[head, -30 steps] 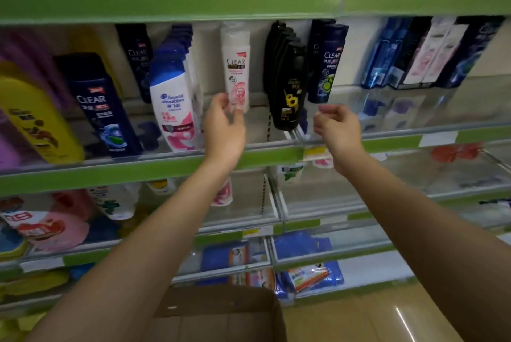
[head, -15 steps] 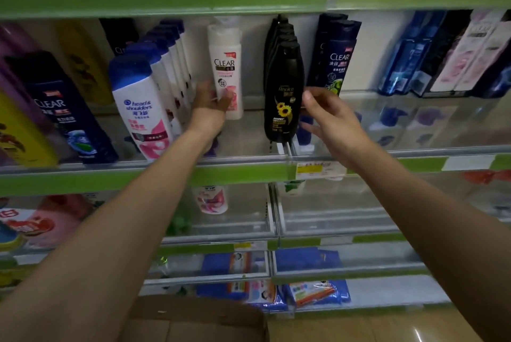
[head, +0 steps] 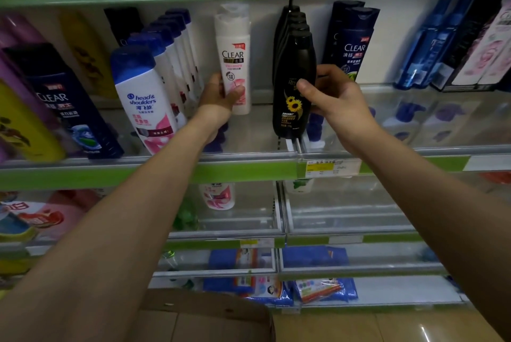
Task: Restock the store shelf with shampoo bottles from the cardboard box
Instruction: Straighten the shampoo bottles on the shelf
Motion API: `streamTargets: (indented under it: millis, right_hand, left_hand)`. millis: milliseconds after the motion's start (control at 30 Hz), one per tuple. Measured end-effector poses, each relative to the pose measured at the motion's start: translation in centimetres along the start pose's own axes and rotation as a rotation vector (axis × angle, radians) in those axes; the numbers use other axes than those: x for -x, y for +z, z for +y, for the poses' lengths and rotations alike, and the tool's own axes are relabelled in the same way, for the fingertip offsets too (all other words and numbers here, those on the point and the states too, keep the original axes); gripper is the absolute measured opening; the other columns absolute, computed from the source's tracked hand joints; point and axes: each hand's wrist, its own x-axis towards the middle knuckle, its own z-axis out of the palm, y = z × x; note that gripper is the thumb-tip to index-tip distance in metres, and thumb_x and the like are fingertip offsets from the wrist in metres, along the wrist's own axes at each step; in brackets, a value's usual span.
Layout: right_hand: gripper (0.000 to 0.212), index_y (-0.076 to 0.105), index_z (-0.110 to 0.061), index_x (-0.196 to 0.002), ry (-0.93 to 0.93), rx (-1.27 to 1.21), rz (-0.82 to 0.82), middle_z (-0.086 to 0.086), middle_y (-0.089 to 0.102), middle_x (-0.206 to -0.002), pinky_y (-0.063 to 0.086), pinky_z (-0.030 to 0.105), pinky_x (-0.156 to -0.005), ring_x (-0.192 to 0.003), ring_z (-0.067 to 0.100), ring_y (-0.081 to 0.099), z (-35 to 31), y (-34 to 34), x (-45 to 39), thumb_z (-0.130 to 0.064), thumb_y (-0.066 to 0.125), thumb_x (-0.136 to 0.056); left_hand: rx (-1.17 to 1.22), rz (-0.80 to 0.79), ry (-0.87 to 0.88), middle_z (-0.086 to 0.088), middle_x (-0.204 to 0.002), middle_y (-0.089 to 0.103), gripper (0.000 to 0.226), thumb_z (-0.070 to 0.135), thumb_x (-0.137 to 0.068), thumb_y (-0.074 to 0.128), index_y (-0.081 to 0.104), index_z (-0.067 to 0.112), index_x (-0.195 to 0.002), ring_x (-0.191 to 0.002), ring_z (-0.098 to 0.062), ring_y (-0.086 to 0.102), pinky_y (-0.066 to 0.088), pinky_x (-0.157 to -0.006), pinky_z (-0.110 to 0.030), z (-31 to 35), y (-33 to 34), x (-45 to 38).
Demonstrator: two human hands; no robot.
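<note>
The left hand (head: 218,97) grips the lower part of a white bottle (head: 234,59), thumb across its pink label front and fingers hidden behind it. The right hand (head: 336,100) pinches the front black bottle (head: 293,84) at mid-height, thumb on its face and fingers curled round its right side. Both bottles stand on the shelf (head: 249,167), the white one set back near the rear wall, the black one at the head of a row of like bottles close to the front lip.

This looks like the placing and straightening step: each hand is settling a bottle in its lane. Next, I judge, the white bottle needs drawing forward toward the lip, or letting go where it stands, and the black one needs squaring up before the hands drop to the box (head: 210,314) below for more stock.

Both bottles stand upright, long axis vertical, caps up, labels facing out toward the aisle.
</note>
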Motion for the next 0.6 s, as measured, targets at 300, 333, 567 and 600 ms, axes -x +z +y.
streamTargets:
  millis: [300, 333, 567, 600]
  right_hand:
    - [0.037, 0.056, -0.016, -0.122, 0.013, -0.005, 0.003, 0.008, 0.066, -0.115, 0.056, 0.049, -0.088, -0.101, 0.018, 0.068, -0.1, 0.2, 0.5, -0.032, 0.065, -0.090]
    - [0.036, 0.055, -0.017, -0.122, 0.010, 0.003, 0.004, 0.007, 0.066, -0.115, 0.056, 0.048, -0.088, -0.101, 0.018, 0.068, -0.1, 0.3, 0.7, -0.032, 0.064, -0.090]
    - [0.026, 0.057, -0.021, -0.116, -0.025, -0.013, 0.010, 0.003, 0.065, -0.110, 0.058, 0.035, -0.083, -0.101, 0.014, 0.067, -0.6, 0.3, 2.7, -0.030, 0.062, -0.093]
    - [0.022, 0.058, -0.022, -0.114, -0.033, -0.021, 0.000, 0.002, 0.066, -0.108, 0.057, 0.031, -0.081, -0.101, 0.013, 0.067, -0.7, 0.3, 3.0, -0.028, 0.061, -0.093]
  left_hand:
    - [-0.084, -0.067, 0.012, -0.005, -0.130, 0.056, 0.040, 0.010, -0.094, 0.054, 0.042, 0.007, -0.132, -0.106, -0.008, 0.051, 0.041, -0.085, -0.016, 1.7, -0.8, 3.7]
    - [-0.088, -0.084, 0.016, -0.006, -0.130, 0.056, 0.040, 0.010, -0.094, 0.055, 0.042, 0.007, -0.132, -0.107, -0.009, 0.051, 0.041, -0.087, -0.018, 1.8, -1.0, 4.2]
    - [-0.192, -0.146, 0.060, -0.001, -0.129, 0.058, 0.041, 0.019, -0.091, 0.061, 0.044, 0.014, -0.128, -0.114, -0.012, 0.054, 0.042, -0.102, -0.031, 2.0, -2.5, 7.0]
    - [-0.200, -0.148, 0.066, -0.001, -0.129, 0.058, 0.040, 0.020, -0.090, 0.061, 0.045, 0.015, -0.126, -0.115, -0.013, 0.055, 0.042, -0.103, -0.034, 1.9, -2.7, 7.4]
